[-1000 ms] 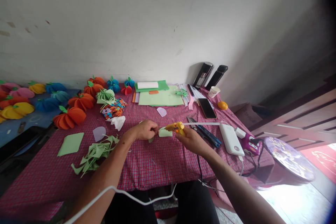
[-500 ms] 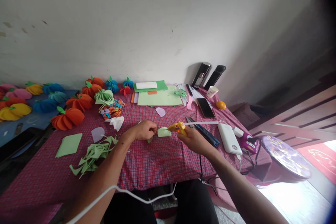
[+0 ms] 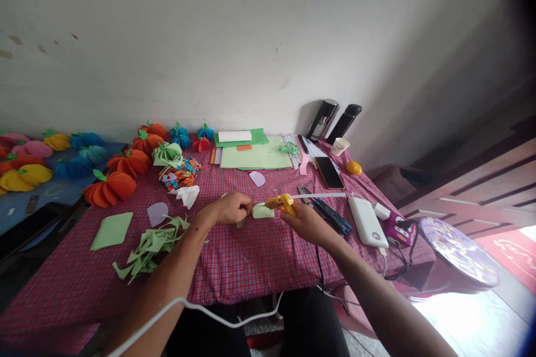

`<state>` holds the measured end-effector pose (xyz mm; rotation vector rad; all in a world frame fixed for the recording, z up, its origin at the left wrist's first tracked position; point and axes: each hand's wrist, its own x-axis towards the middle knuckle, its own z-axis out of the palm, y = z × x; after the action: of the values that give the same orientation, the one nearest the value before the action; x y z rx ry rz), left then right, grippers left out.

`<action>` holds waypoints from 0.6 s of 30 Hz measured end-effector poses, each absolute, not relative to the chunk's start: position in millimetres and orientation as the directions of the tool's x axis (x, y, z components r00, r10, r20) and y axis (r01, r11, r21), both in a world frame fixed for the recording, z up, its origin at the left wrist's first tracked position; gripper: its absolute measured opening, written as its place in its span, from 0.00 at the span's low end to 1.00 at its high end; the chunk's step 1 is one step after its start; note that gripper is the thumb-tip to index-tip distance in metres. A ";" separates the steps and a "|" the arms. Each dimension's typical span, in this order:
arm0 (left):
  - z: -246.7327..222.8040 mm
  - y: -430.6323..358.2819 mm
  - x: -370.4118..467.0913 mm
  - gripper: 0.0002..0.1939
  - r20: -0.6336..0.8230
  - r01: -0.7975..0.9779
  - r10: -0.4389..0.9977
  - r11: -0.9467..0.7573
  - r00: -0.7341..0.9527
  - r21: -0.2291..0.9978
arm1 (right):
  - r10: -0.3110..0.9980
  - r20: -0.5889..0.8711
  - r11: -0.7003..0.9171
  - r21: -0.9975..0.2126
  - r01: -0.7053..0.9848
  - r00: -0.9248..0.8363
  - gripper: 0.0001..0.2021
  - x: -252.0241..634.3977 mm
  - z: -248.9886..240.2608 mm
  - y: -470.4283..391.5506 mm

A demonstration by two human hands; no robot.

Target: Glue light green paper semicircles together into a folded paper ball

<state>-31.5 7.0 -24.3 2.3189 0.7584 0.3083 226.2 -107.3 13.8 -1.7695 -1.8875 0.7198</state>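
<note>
A yellow hot glue gun (image 3: 278, 202) is gripped in my right hand (image 3: 300, 220), with a long whitish glue stick (image 3: 322, 195) out of its rear and a small orange glow on its body. Its nozzle is over a pale green paper piece (image 3: 263, 212) with a rounded outline. My left hand (image 3: 232, 208) is closed, its fingertips pinching at that piece's left edge; the exact contact is partly hidden. Parts of other pale green pieces (image 3: 240, 223) show from under the left hand.
Left are pale green scraps (image 3: 153, 248), a green paper stack (image 3: 112, 231) and paper pumpkins (image 3: 109, 188). Behind lie paper sheets (image 3: 255, 157). On the right are scissors (image 3: 307, 196), a phone (image 3: 329, 172), a paper cup (image 3: 339, 146) and a white power bank (image 3: 368, 221). A white cable (image 3: 205, 307) crosses in front.
The glue gun has shifted very slightly left relative to the green paper piece. The whole view has moved a little; my left hand keeps its place and pose.
</note>
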 end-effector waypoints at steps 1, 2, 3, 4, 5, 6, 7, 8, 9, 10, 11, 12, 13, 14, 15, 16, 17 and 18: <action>-24.0 6.9 -31.5 0.13 0.015 0.440 0.597 -0.608 0.802 0.661 | 0.997 -0.029 0.032 -0.649 0.761 -0.066 0.12 227.4 15.2 -108.1; -23.7 6.8 -31.4 0.13 0.013 0.445 0.600 -0.607 0.800 0.658 | 0.997 -0.034 0.026 -0.651 0.758 -0.064 0.12 228.6 16.9 -109.1; -23.5 6.8 -31.3 0.13 0.009 0.450 0.603 -0.606 0.798 0.656 | 0.997 -0.039 0.024 -0.658 0.753 -0.066 0.12 229.8 18.7 -110.2; -23.4 6.9 -31.2 0.13 0.006 0.455 0.605 -0.604 0.796 0.654 | 0.997 -0.040 0.026 -0.667 0.744 -0.070 0.12 230.9 20.4 -111.2; -23.3 7.0 -31.1 0.13 0.003 0.459 0.608 -0.602 0.794 0.653 | 0.997 -0.037 0.030 -0.679 0.733 -0.074 0.12 231.7 21.9 -112.3; -23.3 7.0 -31.1 0.13 0.002 0.460 0.610 -0.600 0.792 0.654 | 0.996 -0.032 0.034 -0.691 0.722 -0.078 0.13 232.4 23.1 -113.3; -23.2 7.0 -31.1 0.14 0.003 0.460 0.612 -0.598 0.791 0.656 | 0.996 -0.027 0.039 -0.701 0.712 -0.080 0.13 232.7 24.2 -114.2; -23.0 6.9 -31.2 0.15 0.004 0.458 0.613 -0.596 0.790 0.659 | 0.997 -0.023 0.040 -0.709 0.704 -0.080 0.13 232.6 25.3 -115.3; -22.6 6.6 -31.3 0.16 0.006 0.455 0.612 -0.595 0.791 0.663 | 0.996 -0.026 0.038 -0.718 0.695 -0.082 0.13 232.1 26.5 -116.4; -22.1 6.3 -31.3 0.16 0.008 0.451 0.611 -0.594 0.792 0.666 | 0.996 -0.033 0.034 -0.729 0.684 -0.085 0.13 231.2 27.9 -117.7; -21.6 6.0 -31.4 0.17 0.008 0.449 0.610 -0.592 0.792 0.669 | 0.995 -0.041 0.029 -0.742 0.670 -0.087 0.14 229.9 29.6 -119.1; -21.1 5.7 -31.5 0.18 0.008 0.447 0.609 -0.592 0.793 0.671 | 0.995 -0.046 0.025 -0.757 0.653 -0.091 0.14 228.4 31.5 -120.5; -20.7 5.4 -31.5 0.18 0.008 0.446 0.608 -0.592 0.794 0.671 | 0.994 -0.052 0.023 -0.771 0.637 -0.099 0.15 226.9 33.3 -122.0; -20.5 5.3 -31.6 0.18 0.009 0.446 0.608 -0.592 0.794 0.672 | 0.993 -0.057 0.022 -0.781 0.624 -0.107 0.16 225.5 34.9 -123.2; -20.6 5.3 -31.6 0.19 0.009 0.446 0.609 -0.591 0.793 0.672 | 0.992 -0.056 0.027 -0.790 0.612 -0.116 0.16 224.4 35.8 -124.2; -20.9 5.4 -31.7 0.19 0.009 0.445 0.609 -0.590 0.793 0.674 | 0.990 -0.052 0.038 -0.795 0.605 -0.130 0.17 223.8 35.9 -124.8; -21.4 5.6 -31.9 0.19 0.008 0.444 0.608 -0.589 0.794 0.675 | 0.989 -0.046 0.051 -0.795 0.604 -0.144 0.17 223.6 34.9 -124.9; -22.0 5.8 -32.0 0.19 0.009 0.442 0.607 -0.589 0.795 0.677 | 0.988 -0.038 0.062 -0.791 0.609 -0.150 0.17 223.9 32.9 -124.5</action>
<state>-32.0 5.8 -22.0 2.2959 0.7717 0.3124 223.9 -124.5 32.9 -1.5904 -1.8152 0.9283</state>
